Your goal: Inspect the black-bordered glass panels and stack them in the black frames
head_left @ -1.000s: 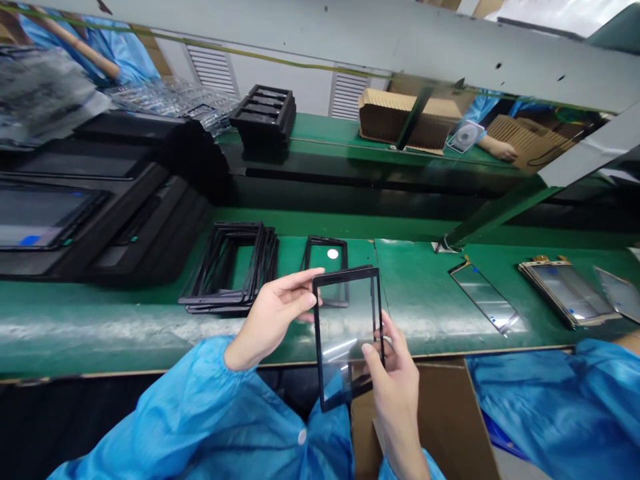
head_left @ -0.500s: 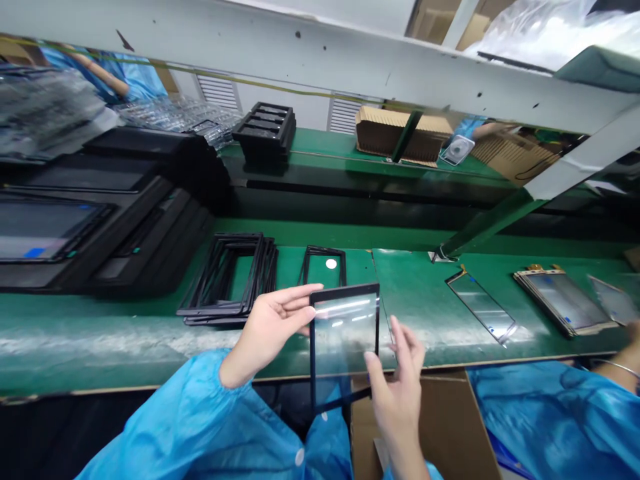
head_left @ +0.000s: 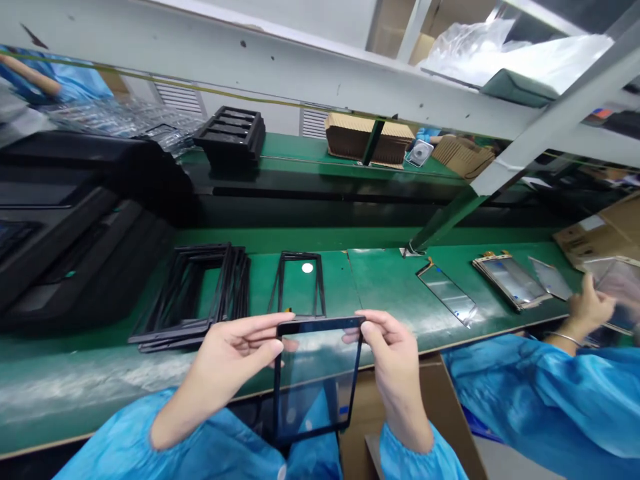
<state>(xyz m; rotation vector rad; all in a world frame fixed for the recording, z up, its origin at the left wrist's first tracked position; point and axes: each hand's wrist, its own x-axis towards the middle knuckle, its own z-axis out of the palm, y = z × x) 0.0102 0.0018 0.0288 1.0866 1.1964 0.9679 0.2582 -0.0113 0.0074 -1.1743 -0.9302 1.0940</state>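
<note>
A clear touch-screen panel with a black border is held up over the bench's front edge, a small blue mark near its lower right corner. My left hand pinches its upper left corner between thumb and fingers. At the upper right corner, the thumb and fingers of my right hand are closed on the same panel. Just behind it lie thin black rectangular frames around a white round spot. To the left is a pile of similar black frames.
Black trays are stacked high at the left. A single glass panel and a stack of panels lie to the right. A co-worker's hand holds another panel at far right. A slanted post rises from the green bench.
My right hand has moved up from beside the panel's lower right and now grips its upper right corner. The panel sits lower in view. The head view has turned right.
</note>
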